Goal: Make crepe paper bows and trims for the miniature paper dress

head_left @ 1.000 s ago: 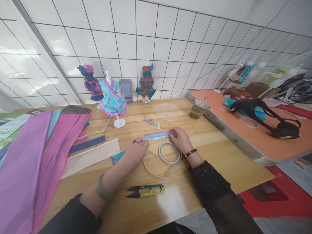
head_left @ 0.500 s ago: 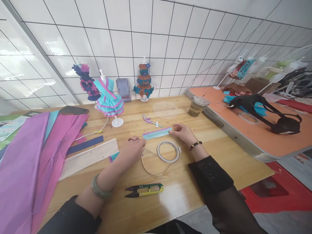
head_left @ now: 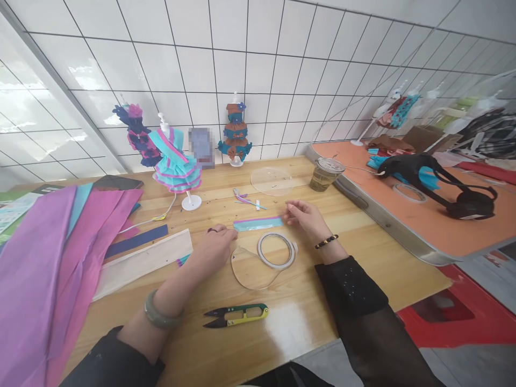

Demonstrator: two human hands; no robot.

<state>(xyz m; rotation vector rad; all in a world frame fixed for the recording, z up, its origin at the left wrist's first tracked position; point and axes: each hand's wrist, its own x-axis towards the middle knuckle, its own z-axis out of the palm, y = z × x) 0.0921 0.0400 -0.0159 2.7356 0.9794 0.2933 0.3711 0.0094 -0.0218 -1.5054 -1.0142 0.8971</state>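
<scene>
A narrow turquoise crepe-paper strip (head_left: 258,223) with a purple edge stretches across the table between my hands. My left hand (head_left: 215,244) has its fingers curled together at the strip's left end. At the right end, thumb and forefinger of my right hand (head_left: 305,219) pinch the corner, fingertips partly hiding it. Just below the strip lies a roll of double-sided tape (head_left: 261,257), its loose clear loop (head_left: 237,277) curling to the left. Thread snips (head_left: 237,315) with a green and yellow handle rest nearer to me. Small striped pieces (head_left: 183,260) show beside my left wrist.
Purple and pink paper sheets (head_left: 36,269) cover the left side, beside a cream strip (head_left: 141,263) and navy strip (head_left: 137,240). Dressed mini forms (head_left: 177,166) line the wall. Scraps (head_left: 245,198), a clear disc (head_left: 272,180) and a lidded cup (head_left: 325,174) stand farther back.
The strip's right end has come down, so the strip lies more level. My right hand has shifted slightly right relative to the strip. The whole view has moved a little.
</scene>
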